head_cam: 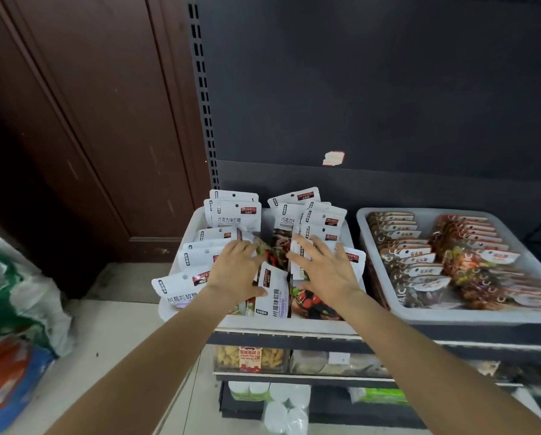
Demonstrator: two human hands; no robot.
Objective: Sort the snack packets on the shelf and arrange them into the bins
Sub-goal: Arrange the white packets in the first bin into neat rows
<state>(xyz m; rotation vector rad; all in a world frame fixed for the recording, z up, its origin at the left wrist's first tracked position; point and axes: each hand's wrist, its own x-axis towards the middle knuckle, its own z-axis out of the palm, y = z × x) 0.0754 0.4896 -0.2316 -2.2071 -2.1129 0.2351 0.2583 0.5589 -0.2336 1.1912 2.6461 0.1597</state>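
Both forearms reach in from the bottom edge, nearest the camera, toward the left bin (187,233) on the shelf (294,335).

L to R: left hand (236,271) lies on the left stack of white packets (200,259), fingers bent over the stack's inner edge, thumb touching a white packet (273,290) standing on its side in the middle gap. Can't tell if it's gripping or just pressing. Right hand (321,268) has fingers spread, flat on the right stack (319,224), pinching nothing. Right bin (451,315), w/ brown packets (419,271) in two neat rows, sits just beside, untouched.

Risks, as I judge them:
- front-left packet (176,290) hangs over the bin's corner; any push on that stack prob tips it to the floor.
- stacks lean like fanned cards; one hand lifting off could let a row slump into the gap.
- side-on packet plus loose dark ones in the middle could get crushed or wedged if both hands squeeze inward.
- lookalike white packets w/ different flavours: easy mix-up.
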